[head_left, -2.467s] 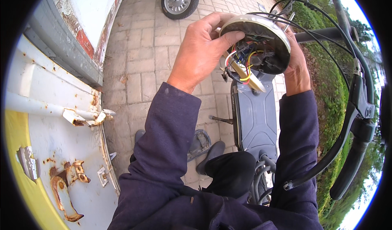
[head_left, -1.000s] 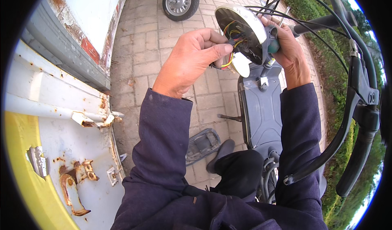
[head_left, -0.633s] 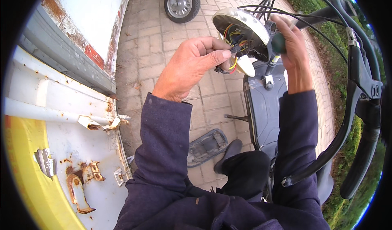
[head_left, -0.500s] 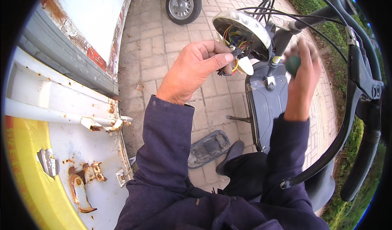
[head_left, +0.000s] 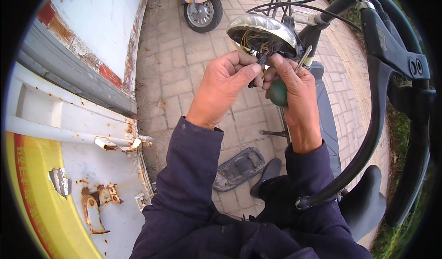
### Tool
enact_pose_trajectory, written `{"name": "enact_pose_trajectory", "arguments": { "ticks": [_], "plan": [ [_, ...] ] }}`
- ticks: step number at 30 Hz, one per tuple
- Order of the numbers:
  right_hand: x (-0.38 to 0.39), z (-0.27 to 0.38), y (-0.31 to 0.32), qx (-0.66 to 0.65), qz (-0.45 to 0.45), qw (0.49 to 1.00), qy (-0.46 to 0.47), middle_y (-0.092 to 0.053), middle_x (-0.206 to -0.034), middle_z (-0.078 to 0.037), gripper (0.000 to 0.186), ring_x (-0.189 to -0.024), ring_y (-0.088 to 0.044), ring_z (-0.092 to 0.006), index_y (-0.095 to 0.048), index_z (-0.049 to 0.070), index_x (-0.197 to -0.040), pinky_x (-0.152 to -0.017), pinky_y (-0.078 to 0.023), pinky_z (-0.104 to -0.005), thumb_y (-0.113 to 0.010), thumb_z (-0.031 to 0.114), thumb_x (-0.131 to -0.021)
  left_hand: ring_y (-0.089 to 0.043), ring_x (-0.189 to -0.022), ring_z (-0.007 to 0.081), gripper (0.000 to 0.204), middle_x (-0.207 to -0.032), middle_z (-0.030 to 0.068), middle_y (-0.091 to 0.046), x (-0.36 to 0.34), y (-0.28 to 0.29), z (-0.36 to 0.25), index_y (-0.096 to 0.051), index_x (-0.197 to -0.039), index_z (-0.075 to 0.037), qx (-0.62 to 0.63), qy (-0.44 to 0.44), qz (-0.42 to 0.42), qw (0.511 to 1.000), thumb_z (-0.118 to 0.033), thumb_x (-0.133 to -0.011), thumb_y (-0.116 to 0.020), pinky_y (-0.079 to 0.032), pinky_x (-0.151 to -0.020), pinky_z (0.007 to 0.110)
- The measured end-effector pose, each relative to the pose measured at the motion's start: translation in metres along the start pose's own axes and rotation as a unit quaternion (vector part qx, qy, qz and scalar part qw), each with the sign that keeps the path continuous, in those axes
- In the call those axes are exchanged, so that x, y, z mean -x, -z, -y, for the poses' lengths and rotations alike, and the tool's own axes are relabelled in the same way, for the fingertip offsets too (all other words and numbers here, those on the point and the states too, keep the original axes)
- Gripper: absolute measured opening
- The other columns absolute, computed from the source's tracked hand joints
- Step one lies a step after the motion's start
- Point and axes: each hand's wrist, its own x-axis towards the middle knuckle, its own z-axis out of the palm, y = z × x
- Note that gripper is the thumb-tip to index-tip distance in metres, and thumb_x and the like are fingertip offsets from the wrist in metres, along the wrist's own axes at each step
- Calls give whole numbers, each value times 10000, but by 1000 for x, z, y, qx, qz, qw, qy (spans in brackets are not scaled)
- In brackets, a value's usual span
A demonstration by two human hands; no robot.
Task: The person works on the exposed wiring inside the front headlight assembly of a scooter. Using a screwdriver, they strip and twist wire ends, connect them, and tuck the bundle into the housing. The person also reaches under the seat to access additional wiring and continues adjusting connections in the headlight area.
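Observation:
An opened headlight housing hangs at the front of a scooter, with coloured wires showing inside. Just below its mouth, my left hand pinches a small black wire connector between thumb and fingers. My right hand meets it from the other side, thumb and fingertips close against the same wires. Tucked in the right palm is a stubby screwdriver with a round green handle; its metal shank sticks out past the hand, up and to the right. The fingertips hide part of the connector.
Black handlebars with a brake lever curve along the right, with cables running above the headlight. A grey plastic cover lies on the paving by my shoe. Rusty white metal panels stand at left; a pink scooter is parked ahead.
My right hand has moved left with the screwdriver, from beside the scooter's stem to the connector and wires at my left hand. The left hand keeps its pinch.

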Motion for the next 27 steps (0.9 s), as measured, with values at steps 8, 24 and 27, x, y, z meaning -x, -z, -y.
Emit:
{"name": "enact_pose_trajectory", "arguments": {
  "ticks": [8, 24, 27],
  "plan": [
    [-9, -13, 2, -43, -25, 999, -1, -680, -790, -43, 230, -652, -653, -132, -713, 7, -998, -559, -535, -278, -778, 216, -929, -597, -786, 99, 153, -839, 34, -651, 0, -16, 12, -650, -1019, 15, -19, -25, -59, 998, -134, -981, -646, -506, -776, 279],
    [-15, -21, -3, -131, -17, 988, -78, -687, -798, -35, 199, -675, -626, -101, -736, 7, -972, -608, -499, -227, -788, 192, -919, -650, -759, 114, 100, -853, 77, -684, -9, -27, 29, -597, -931, 13, 14, -64, -155, 986, -81, -961, -605, -557, -697, 285],
    [-17, -19, 3, -118, -15, 989, -85, -679, -793, -26, 197, -671, -618, -98, -738, 18, -969, -596, -492, -230, -789, 202, -919, -635, -746, 99, 85, -855, 72, -687, -11, -26, 34, -593, -935, 9, 20, -74, -137, 988, -67, -953, -629, -537, -666, 267]
  ]
}}
